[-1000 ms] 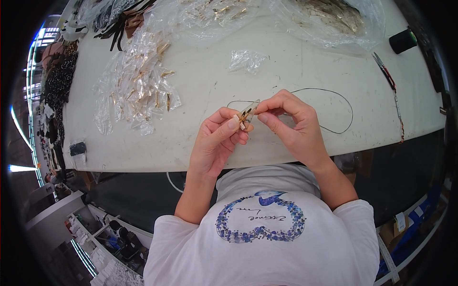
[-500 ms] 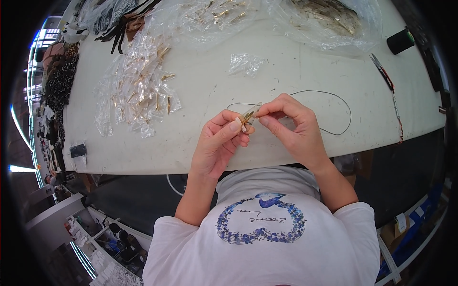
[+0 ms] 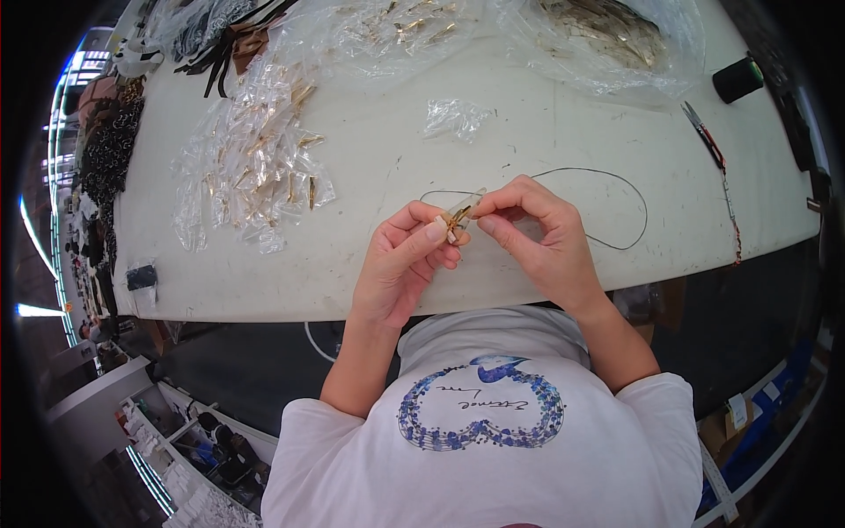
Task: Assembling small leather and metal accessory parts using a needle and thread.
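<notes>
My left hand is closed in a pinch on a small gold metal piece, with a strip of clear plastic standing out at its upper end. My right hand has thumb and forefinger pressed together right beside that piece; whatever lies between those fingertips is too small to make out. A thin dark cord lies in a loop on the table, running behind both hands. Both hands are just above the table's near part.
Left of my hands lies a heap of small clear bags with gold pieces. Beyond are a small clear bag and a large plastic bag. A black thread spool and scissors are at the right. The table's edge runs near me.
Both hands keep nearly the same place and grip. The gold piece and its plastic strip have shifted very slightly between the fingers.
</notes>
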`<state>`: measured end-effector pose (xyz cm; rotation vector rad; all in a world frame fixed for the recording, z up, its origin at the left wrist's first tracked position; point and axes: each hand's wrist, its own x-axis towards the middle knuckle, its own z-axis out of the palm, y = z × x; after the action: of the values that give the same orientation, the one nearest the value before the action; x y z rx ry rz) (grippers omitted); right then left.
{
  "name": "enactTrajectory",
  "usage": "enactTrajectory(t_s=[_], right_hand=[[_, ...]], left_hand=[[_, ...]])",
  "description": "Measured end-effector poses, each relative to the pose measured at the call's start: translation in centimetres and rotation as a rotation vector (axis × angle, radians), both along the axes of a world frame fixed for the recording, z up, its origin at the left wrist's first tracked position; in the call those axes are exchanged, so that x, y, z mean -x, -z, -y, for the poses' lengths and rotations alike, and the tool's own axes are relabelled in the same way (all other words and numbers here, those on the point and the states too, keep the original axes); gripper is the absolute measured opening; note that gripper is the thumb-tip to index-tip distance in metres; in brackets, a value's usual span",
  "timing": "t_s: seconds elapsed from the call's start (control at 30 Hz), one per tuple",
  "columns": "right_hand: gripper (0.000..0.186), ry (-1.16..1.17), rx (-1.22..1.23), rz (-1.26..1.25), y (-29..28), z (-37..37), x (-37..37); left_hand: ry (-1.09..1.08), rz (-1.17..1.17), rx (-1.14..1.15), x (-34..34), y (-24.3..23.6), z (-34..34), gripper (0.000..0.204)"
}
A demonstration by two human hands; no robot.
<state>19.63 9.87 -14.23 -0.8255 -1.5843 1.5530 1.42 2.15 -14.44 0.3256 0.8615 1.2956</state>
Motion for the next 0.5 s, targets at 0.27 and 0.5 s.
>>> enactTrajectory(t_s=[0.27,0.5], right_hand=[[0.012,0.001,0.005,0.001,0.15,0.01,0.11],[0.012,0.007,0.026,-0.001,0.29,-0.02,0.00]], left_hand=[[-0.005,0.032,0.005,0.09,0.26,0.13,0.013],[-0.010,0.012,0.015,0.04,0.22,0.16,0.013]])
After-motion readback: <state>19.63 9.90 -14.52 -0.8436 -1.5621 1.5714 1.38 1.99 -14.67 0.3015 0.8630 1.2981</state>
